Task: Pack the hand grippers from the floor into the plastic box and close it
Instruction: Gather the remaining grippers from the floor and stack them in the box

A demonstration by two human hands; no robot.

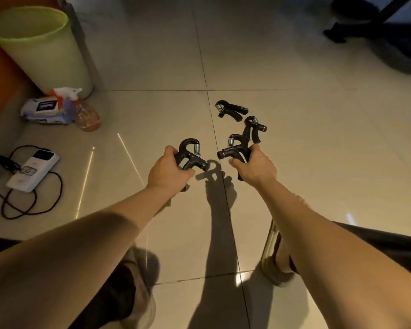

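On the tiled floor [152, 67], a pale green bin [45, 51] stands far left, a wipes pack [43, 111] and spray bottle [87, 116] sit side by side just near of it, a white power bank [33, 170] with a looped black cable [31, 210] lies nearer, and a dark chair base [356, 22] stands far right.

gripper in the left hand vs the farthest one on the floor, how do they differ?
The held gripper is gripped by the left hand; the far gripper lies untouched on the floor. The held gripper's spring faces right; the far gripper's faces left. The hand partly hides the held gripper's handles; the far gripper's show fully. Both are black with a metal coil spring.
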